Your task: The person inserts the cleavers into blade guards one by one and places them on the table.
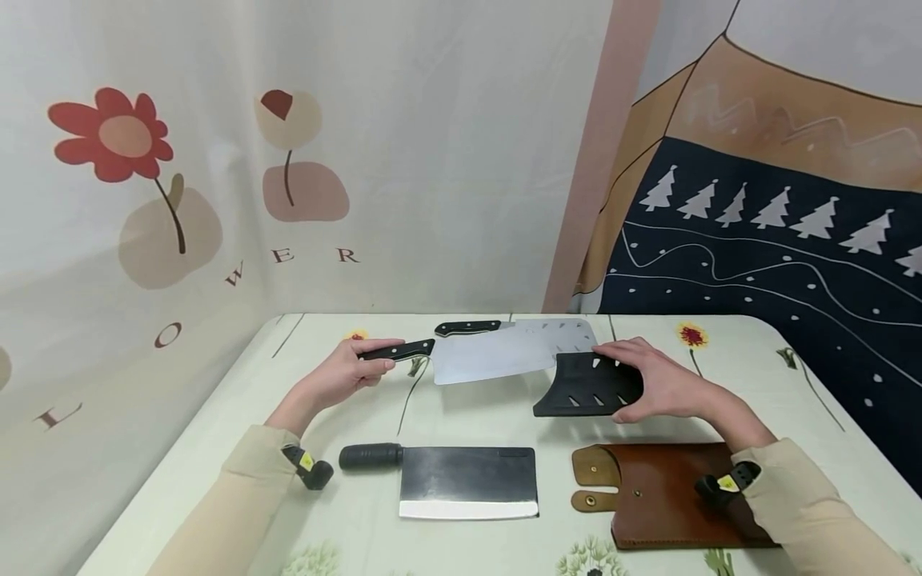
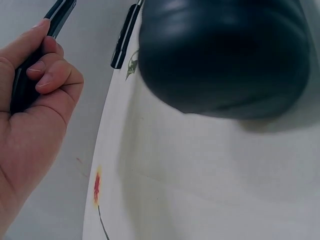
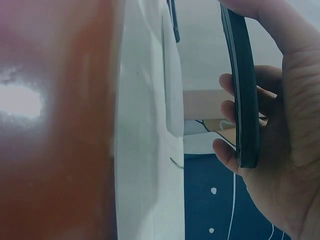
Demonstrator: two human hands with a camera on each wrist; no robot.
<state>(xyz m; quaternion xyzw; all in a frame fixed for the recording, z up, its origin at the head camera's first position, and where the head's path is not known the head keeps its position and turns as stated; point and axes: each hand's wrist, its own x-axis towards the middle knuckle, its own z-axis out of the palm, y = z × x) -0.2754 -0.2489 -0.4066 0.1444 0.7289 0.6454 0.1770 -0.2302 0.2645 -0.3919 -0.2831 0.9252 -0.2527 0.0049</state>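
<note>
My left hand (image 1: 353, 370) grips the black riveted handle (image 1: 399, 350) of a cleaver, its broad blade (image 1: 490, 356) raised and pointing right. At the blade's right end is a black blade sheath (image 1: 587, 388) with slots cut through it. My right hand (image 1: 666, 380) holds this sheath at its right side, thumb below and fingers above. Fingers also curl round the handle in the left wrist view, while the right wrist view shows the sheath (image 3: 245, 95) edge-on between thumb and fingers. The blade's end overlaps the sheath's left edge in the head view.
Behind lies another black-handled cleaver (image 1: 468, 327), partly hidden, with slot marks over its blade. A dark cleaver (image 1: 468, 480) rests in front, handle left. To its right is a brown leather sheath (image 1: 677, 496) with two snap straps. The table (image 1: 288, 448) meets curtains behind.
</note>
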